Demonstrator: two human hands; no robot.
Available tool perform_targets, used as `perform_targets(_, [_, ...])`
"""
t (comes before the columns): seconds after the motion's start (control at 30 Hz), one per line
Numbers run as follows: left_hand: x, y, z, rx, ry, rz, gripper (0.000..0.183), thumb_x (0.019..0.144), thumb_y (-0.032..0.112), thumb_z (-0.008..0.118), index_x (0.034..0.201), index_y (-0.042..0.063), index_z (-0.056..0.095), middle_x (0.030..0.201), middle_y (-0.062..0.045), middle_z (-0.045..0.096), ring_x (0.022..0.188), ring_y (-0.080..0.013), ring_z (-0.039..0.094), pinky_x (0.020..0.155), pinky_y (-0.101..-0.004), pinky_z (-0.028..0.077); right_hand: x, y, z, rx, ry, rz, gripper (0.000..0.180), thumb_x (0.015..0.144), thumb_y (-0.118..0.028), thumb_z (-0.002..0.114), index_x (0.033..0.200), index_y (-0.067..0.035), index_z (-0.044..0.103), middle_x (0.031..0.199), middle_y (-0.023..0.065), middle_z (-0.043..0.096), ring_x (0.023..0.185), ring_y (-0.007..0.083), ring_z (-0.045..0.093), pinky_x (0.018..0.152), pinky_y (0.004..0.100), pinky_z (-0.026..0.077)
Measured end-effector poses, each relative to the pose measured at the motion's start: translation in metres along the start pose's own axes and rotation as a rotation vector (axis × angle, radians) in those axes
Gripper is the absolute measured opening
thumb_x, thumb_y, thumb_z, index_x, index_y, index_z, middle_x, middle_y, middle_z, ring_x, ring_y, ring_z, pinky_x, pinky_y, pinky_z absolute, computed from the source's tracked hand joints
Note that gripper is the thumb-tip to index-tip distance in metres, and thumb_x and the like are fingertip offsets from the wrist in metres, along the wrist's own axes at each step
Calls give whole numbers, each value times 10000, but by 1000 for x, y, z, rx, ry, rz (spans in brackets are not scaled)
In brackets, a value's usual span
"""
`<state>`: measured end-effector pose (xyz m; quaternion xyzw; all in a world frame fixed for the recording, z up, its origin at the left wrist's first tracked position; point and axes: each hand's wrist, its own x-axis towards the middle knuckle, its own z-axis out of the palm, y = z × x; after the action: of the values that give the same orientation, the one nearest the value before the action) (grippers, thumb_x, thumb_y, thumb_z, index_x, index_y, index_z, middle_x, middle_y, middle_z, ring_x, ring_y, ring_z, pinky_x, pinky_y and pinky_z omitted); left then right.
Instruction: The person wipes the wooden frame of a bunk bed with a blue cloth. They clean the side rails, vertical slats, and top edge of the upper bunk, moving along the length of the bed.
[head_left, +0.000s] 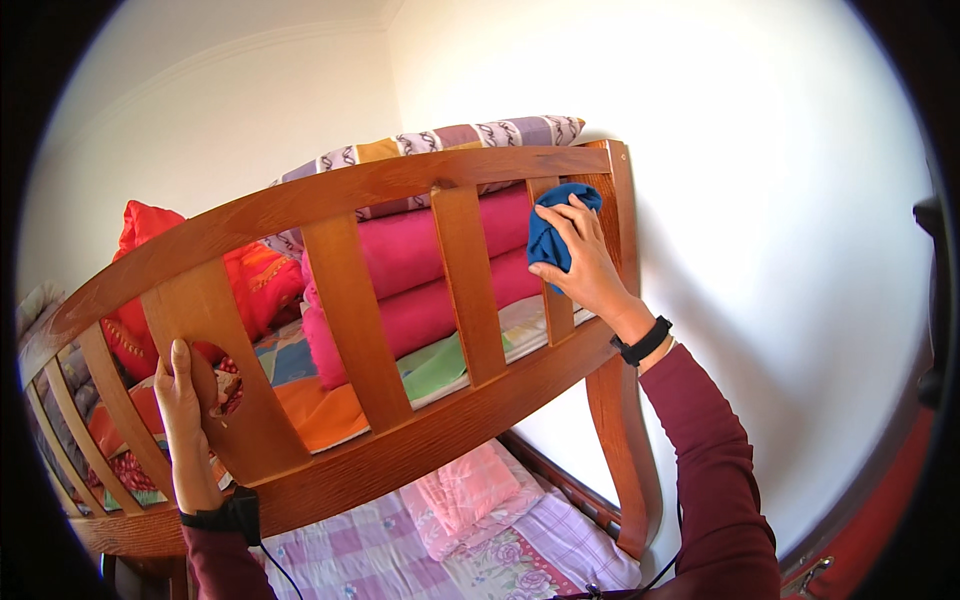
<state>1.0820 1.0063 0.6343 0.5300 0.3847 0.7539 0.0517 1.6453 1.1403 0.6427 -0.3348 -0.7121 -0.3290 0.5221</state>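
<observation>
A wooden bunk bed's upper guard rail (345, 180) curves across the view, with flat upright slats below its top bar. My right hand (581, 251) presses a bunched blue cloth (551, 232) against the narrow slat (559, 319) nearest the bed's right post (621, 210). Its fingers spread over the cloth, and the cloth hides the upper part of that slat. At the left, my left hand (180, 394) holds the edge of the wide slat (225, 375), thumb up, beside a round cutout. Most of its fingers are hidden behind the wood.
Behind the slats lie a rolled pink quilt (409, 255), a patterned pillow (480, 135) and red bedding (262, 277). The lower bunk holds a folded pink blanket (469, 487) on a checked purple sheet (352, 547). A white wall (750, 187) stands at the right, near a red door (862, 517) with a handle.
</observation>
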Motion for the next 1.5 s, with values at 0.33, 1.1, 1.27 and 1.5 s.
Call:
perform_targets(0.33, [-7,11,8,11,41,40,521,1033,536,658,1041,16,619,714,-1,578,503,-88,565,411,-239,407,44,-25,-7,109,48,184,826,798,26,829,1525,-245,544,1190,117,606,1050,341,654,914,427,582])
perform_targets(1.1, [-20,30,11,-26,-4,-63,569,996,571,698,1054,8,642,822,-35,644,650,-81,604,535,-247,494,1,-221,58,501,-37,-568,364,839,-23,762,1172,-168,729,962,59,546,869,257,615,738,372,547])
perform_targets(1.27, [-11,21,11,62,58,-38,599,993,592,693,1066,-1,659,872,-41,673,771,-98,619,669,-262,520,48,-205,50,393,-47,-684,346,917,-53,708,1234,-191,686,949,70,549,863,255,620,719,364,544])
perform_targets(1.5, [-9,13,7,40,24,6,602,992,592,697,1098,-1,687,905,-27,683,830,-93,600,733,-265,508,123,-199,41,249,267,-493,413,764,56,768,1111,-148,676,957,76,498,861,262,610,687,385,548])
